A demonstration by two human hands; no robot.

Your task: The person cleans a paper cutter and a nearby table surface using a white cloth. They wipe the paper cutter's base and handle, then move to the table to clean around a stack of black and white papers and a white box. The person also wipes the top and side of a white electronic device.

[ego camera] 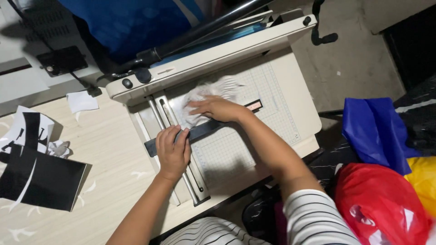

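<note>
Pale wooden tabletop (109,149) carried a cream metal guillotine paper cutter (290,86). Left hand (172,152) curled over its dark grey sliding backstop bar (204,130), gripping it. Right hand (218,109) lay flat, fingers extended, pressing a crumpled white sheet (204,93) onto the gridded bed.

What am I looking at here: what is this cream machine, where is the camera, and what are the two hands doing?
The single picture comes from a camera worn on the person's head, looking down. The cream flat-bed paper cutter with a printed grid sits on a pale wooden table; its long black lever arm is raised. The left hand grips the dark sliding guide bar. The right hand presses flat on a crumpled white sheet on the bed. Black-and-white paper offcuts lie to the left, coloured plastic bags to the right.
</note>
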